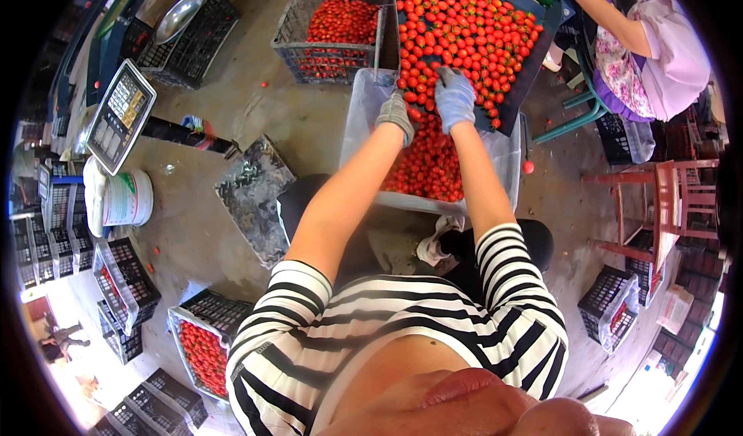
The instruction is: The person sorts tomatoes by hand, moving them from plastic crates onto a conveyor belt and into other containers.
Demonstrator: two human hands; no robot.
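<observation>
Small red tomatoes (464,29) cover a dark sloping tray (534,72) in front of me. Below its near end stands a crate lined with clear plastic (358,115), with more tomatoes (429,165) inside. My right hand (455,99), in a bluish glove with dark fingertips, reaches onto the tray's lower end; its fingers stretch over the tomatoes, touching them. At the tray's lower left corner is my left hand (396,116) in a grey glove, its fingers bent together beside the tomatoes. Whatever lies within those fingers is hidden.
A black crate (325,51) holding tomatoes stands left of the tray. Further left are a scale display (120,117), its platform (255,196) and a white bucket (128,197). Another person (650,49) sits at the right, near a wooden chair (665,204). A tomato-filled crate (209,308) stands lower left.
</observation>
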